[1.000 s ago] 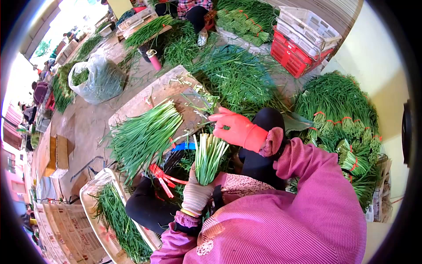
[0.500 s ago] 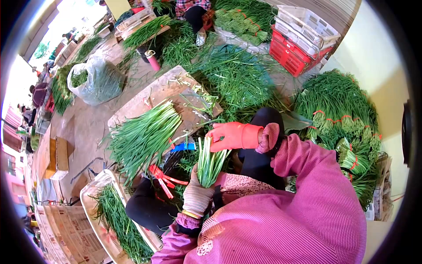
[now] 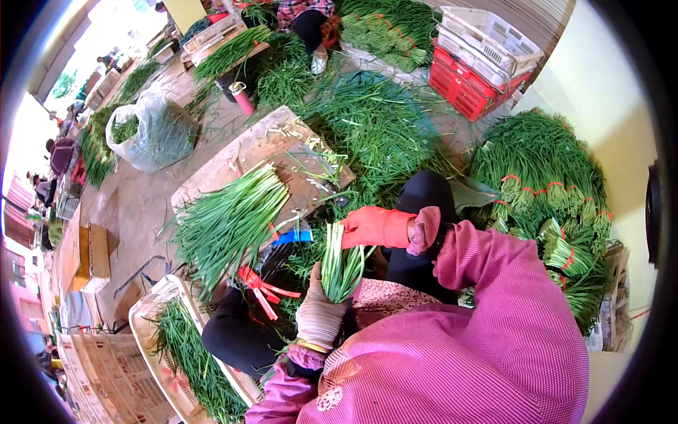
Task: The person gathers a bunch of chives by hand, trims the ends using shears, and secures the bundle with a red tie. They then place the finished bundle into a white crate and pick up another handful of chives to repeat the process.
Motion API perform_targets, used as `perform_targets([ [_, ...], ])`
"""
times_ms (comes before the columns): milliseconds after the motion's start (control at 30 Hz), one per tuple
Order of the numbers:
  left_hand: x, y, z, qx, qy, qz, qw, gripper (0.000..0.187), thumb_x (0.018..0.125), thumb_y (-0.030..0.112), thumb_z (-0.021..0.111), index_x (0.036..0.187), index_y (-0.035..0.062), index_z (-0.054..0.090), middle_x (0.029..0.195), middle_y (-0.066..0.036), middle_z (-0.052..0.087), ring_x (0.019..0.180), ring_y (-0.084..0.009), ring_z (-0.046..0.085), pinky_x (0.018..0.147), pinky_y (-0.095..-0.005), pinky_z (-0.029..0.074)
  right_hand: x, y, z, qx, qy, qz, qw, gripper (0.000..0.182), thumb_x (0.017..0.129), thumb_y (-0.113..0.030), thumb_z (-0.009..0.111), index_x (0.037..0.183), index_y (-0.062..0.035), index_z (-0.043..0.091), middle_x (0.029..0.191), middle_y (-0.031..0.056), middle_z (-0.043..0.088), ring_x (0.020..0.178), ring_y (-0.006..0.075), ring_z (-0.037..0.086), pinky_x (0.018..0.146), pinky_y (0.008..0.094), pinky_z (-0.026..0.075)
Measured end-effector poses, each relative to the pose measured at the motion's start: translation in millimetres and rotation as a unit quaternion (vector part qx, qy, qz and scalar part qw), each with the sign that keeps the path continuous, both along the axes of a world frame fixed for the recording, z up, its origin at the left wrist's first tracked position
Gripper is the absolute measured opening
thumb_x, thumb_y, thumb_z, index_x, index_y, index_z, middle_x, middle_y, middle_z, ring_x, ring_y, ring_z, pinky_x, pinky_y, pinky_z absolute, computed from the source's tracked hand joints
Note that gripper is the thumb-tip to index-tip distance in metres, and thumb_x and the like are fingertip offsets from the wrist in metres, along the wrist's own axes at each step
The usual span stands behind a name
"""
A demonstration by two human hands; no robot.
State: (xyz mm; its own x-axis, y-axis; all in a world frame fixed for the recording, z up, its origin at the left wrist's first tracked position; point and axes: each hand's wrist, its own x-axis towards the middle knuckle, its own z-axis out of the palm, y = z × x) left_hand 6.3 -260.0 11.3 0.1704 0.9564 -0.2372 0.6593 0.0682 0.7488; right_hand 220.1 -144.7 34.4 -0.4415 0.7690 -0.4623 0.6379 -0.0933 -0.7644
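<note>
My left hand (image 3: 318, 311), in a pale knit glove, is closed around the lower part of a small bunch of garlic chives (image 3: 342, 267). The pale cut ends of the bunch point up and away from me. Against those ends, my right hand (image 3: 371, 227) in an orange-red rubber glove has its fingers curled in on the stems; its fingertips are partly hidden. A larger pile of garlic chives (image 3: 233, 215) lies on a wooden board (image 3: 244, 159) just ahead. Red ties (image 3: 263, 288) hang beside my left hand, near a blue strip (image 3: 293, 237) at the board's edge.
At lower left stands a white crate (image 3: 152, 300) holding chives. Loose chives (image 3: 381, 127) cover the floor ahead. Tied bundles (image 3: 551, 187) are stacked at right, near red and white baskets (image 3: 466, 81). A plastic bag (image 3: 159, 131), a pink bottle (image 3: 241, 99) and another person (image 3: 308, 28) are farther off.
My right hand has shifted slightly down, and its fingers, more spread before, are now drawn in on the stem ends. My left hand still holds the bunch, which has moved slightly.
</note>
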Motion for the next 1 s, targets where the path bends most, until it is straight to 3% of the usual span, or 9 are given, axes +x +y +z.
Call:
perform_targets([
  [100,6,-2,6,0.036,0.053,0.005,0.998,0.090,0.069,0.035,0.085,0.141,0.0123,0.036,0.113,-0.016,0.066,0.095,-0.0339,0.067,0.077,-0.0365,0.054,-2,2,-26,0.030,-0.056,0.028,0.998,0.041,0.084,-0.037,0.070,0.113,-0.0085,0.067,0.093,0.0082,0.070,0.083,0.0190,0.064,0.078,0.0335,0.051],
  [167,4,-2,7,-0.002,0.050,0.000,0.999,0.090,0.072,0.027,0.084,0.143,0.0100,0.032,0.117,-0.014,0.065,0.100,-0.0294,0.066,0.082,-0.0341,0.053,-5,-3,-44,0.115,0.103,-0.030,0.987,0.029,0.079,-0.031,0.068,0.097,-0.0079,0.069,0.080,0.0078,0.069,0.070,0.0201,0.063,0.067,0.0356,0.050],
  [233,-5,-4,-30,-0.004,-0.114,0.002,0.994,0.088,0.074,0.017,0.082,0.144,0.0069,0.028,0.122,-0.010,0.063,0.106,-0.0226,0.064,0.090,-0.0319,0.051,-7,-8,-28,0.083,0.152,-0.052,0.984,0.027,0.078,-0.026,0.068,0.097,-0.0079,0.067,0.083,0.0065,0.070,0.073,0.0182,0.063,0.069,0.0349,0.049],
  [333,-5,-3,-31,-0.048,-0.280,0.018,0.959,0.077,0.078,0.014,0.074,0.142,0.0077,0.031,0.116,-0.008,0.064,0.102,-0.0206,0.064,0.089,-0.0305,0.050,-2,-10,-8,-0.051,0.124,-0.101,0.986,0.019,0.083,-0.018,0.067,0.097,-0.0044,0.069,0.119,0.0075,0.066,0.101,0.0159,0.062,0.090,0.0303,0.048],
  [433,-7,0,-25,-0.088,-0.341,0.002,0.936,0.064,0.079,0.002,0.070,0.135,0.0067,0.037,0.114,-0.004,0.065,0.102,-0.0152,0.063,0.090,-0.0278,0.049,7,-3,-33,0.153,0.115,-0.095,0.977,0.018,0.084,-0.017,0.066,0.098,-0.0067,0.069,0.122,0.0092,0.065,0.114,0.0223,0.060,0.094,0.0325,0.046],
  [567,-19,1,-44,0.018,-0.243,-0.088,0.966,0.060,0.078,0.004,0.073,0.130,0.0052,0.044,0.113,-0.004,0.065,0.100,-0.0135,0.062,0.090,-0.0266,0.048,4,2,-10,0.220,0.224,-0.100,0.944,0.026,0.085,-0.022,0.069,0.106,-0.0073,0.066,0.119,0.0128,0.065,0.120,0.0254,0.057,0.102,0.0353,0.043],
  [633,-16,0,-28,-0.101,-0.288,-0.021,0.952,0.060,0.078,0.005,0.074,0.129,0.0047,0.044,0.113,-0.004,0.065,0.100,-0.0133,0.062,0.090,-0.0272,0.049,0,5,-6,0.207,0.253,-0.094,0.940,0.025,0.085,-0.024,0.071,0.103,-0.0068,0.067,0.118,0.0129,0.065,0.123,0.0248,0.055,0.104,0.0342,0.041],
  [867,-11,0,-23,-0.094,-0.283,-0.035,0.954,0.060,0.078,0.006,0.075,0.129,0.0051,0.044,0.114,-0.005,0.065,0.102,-0.0141,0.063,0.091,-0.0279,0.049,-8,7,0,0.278,0.237,-0.092,0.926,0.011,0.084,-0.015,0.066,0.086,-0.0047,0.065,0.110,0.0107,0.070,0.105,0.0253,0.065,0.095,0.0340,0.047],
  [1000,-13,-1,-16,-0.090,-0.286,-0.036,0.953,0.060,0.078,0.005,0.074,0.130,0.0052,0.043,0.116,-0.005,0.065,0.104,-0.0153,0.063,0.091,-0.0282,0.049,12,31,36,0.425,-0.048,-0.233,0.873,0.013,0.080,-0.017,0.065,0.089,-0.0072,0.065,0.118,0.0103,0.064,0.116,0.0346,0.055,0.096,0.0401,0.046],
])
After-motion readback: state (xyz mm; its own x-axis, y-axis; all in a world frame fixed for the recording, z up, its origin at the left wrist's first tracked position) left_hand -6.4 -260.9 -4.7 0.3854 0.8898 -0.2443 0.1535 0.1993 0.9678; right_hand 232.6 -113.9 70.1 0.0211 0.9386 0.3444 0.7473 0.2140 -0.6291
